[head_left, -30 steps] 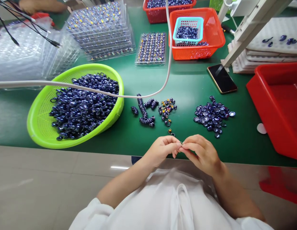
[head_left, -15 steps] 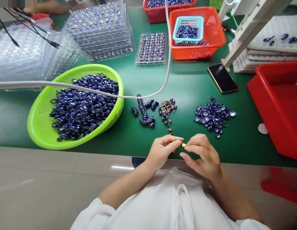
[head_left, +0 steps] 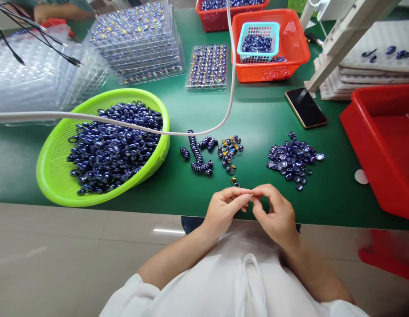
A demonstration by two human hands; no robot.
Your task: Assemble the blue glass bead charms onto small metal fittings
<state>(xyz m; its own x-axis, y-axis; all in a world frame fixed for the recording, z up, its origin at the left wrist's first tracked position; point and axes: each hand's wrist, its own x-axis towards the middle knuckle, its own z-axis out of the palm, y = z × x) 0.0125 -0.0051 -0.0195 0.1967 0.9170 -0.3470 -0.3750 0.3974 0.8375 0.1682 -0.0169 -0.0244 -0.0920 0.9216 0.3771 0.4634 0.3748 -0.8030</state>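
Observation:
My left hand is closed in a pinch over the table's front edge, holding a small dark ring that my fingers now mostly hide. My right hand pinches at the same ring, its fingertips meeting those of the left. Just beyond them lies a loose ring with a yellow shiny face. A small heap of similar rings with yellow faces is behind it. Left of that are rows of dark blue rings nested together. To the right sits a pile of flat, faceted dark blue pieces.
A lime green basket full of dark blue rings stands left. Stacked clear trays, a single filled tray and an orange basket are behind. A phone and a red bin lie right. A white cable hangs across.
My right hand has moved slightly left and closed its thumb and fingers at the ring. The ring's yellow face, visible before, is now covered.

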